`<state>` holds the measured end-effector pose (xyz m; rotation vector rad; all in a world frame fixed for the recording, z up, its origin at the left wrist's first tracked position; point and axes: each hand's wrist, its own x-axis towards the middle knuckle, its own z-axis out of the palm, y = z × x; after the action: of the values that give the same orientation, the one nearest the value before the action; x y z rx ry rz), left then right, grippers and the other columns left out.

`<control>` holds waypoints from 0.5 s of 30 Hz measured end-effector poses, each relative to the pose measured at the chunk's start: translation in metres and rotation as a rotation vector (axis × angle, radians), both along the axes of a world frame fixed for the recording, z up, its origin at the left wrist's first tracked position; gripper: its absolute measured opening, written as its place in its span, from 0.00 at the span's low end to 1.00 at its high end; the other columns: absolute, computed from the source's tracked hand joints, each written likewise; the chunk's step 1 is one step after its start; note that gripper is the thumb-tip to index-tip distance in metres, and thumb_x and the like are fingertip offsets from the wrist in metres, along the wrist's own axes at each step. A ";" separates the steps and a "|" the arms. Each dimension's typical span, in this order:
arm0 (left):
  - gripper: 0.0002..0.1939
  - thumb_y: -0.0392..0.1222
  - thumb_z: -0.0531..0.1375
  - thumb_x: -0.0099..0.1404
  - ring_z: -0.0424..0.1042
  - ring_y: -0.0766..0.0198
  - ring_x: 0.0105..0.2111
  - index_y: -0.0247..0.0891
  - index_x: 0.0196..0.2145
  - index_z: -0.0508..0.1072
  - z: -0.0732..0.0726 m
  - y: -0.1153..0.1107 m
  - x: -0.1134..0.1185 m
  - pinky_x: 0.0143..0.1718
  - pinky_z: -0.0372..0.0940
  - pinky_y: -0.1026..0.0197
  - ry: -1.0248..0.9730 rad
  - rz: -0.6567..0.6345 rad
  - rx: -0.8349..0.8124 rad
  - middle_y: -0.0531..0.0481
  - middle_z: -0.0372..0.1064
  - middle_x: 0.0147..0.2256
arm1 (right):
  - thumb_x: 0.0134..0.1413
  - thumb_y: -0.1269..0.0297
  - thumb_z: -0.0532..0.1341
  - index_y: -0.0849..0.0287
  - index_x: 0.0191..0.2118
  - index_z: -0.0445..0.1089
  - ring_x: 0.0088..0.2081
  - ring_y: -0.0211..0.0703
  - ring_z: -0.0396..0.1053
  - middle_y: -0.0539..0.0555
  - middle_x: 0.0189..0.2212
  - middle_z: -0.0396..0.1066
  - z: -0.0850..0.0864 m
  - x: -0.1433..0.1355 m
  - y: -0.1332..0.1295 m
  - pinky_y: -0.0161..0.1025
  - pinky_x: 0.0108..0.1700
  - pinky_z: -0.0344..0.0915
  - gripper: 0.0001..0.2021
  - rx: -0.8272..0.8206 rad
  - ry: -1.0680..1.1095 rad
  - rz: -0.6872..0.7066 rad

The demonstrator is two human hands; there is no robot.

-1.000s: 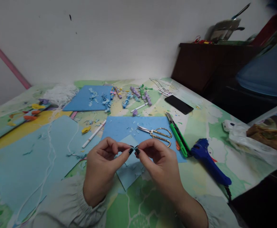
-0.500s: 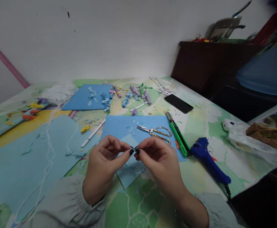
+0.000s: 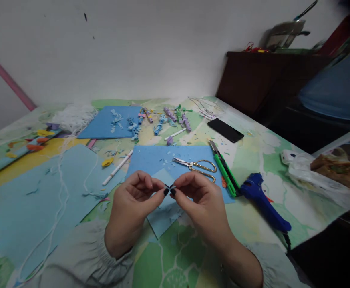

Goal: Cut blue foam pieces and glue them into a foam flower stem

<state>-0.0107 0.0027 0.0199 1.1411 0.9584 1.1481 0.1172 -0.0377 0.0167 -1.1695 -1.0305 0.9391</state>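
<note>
While scissors [image 3: 190, 164] stay, hands [image 3: 128, 214] still pinch something blue [image 3: 173, 187].

a tiny, narrow, pale blue scrap [image 3: 170, 187], pinched from both sides and mostly hidden, is held up above the light blue square sheet [image 3: 161, 227]; its exact shape is too small to tell.

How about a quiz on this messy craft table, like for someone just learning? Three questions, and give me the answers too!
1. Which tool lies between the scissors and the glue gun?
2. True or false: the left hand is gripping the scissors.
3. Choose one: the phone is A) yellow, B) black, C) pink.

Key:
1. The knife.
2. False; they lie on the blue sheet.
3. B.
</note>
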 end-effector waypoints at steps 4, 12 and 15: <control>0.16 0.31 0.66 0.46 0.69 0.71 0.25 0.37 0.23 0.59 0.000 0.000 0.000 0.29 0.64 0.71 0.006 -0.002 0.004 0.55 0.71 0.24 | 0.44 0.75 0.60 0.60 0.30 0.67 0.29 0.34 0.68 0.48 0.27 0.68 0.001 0.000 0.000 0.32 0.33 0.67 0.05 0.021 -0.060 -0.004; 0.17 0.30 0.65 0.47 0.68 0.71 0.26 0.37 0.22 0.56 -0.002 0.002 -0.002 0.30 0.64 0.70 0.018 -0.052 0.010 0.55 0.71 0.24 | 0.44 0.76 0.59 0.59 0.30 0.66 0.30 0.35 0.68 0.48 0.28 0.68 -0.001 0.000 0.000 0.33 0.34 0.66 0.06 0.046 -0.120 -0.009; 0.17 0.30 0.64 0.48 0.69 0.71 0.26 0.37 0.22 0.56 -0.003 0.002 -0.002 0.30 0.64 0.69 0.008 -0.058 0.025 0.55 0.71 0.24 | 0.43 0.76 0.59 0.59 0.30 0.66 0.30 0.35 0.67 0.48 0.27 0.67 -0.001 -0.001 0.000 0.33 0.34 0.66 0.06 0.051 -0.128 -0.013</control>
<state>-0.0125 0.0045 0.0166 1.1873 0.9128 1.1123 0.1167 -0.0373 0.0154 -1.2046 -1.1418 0.8316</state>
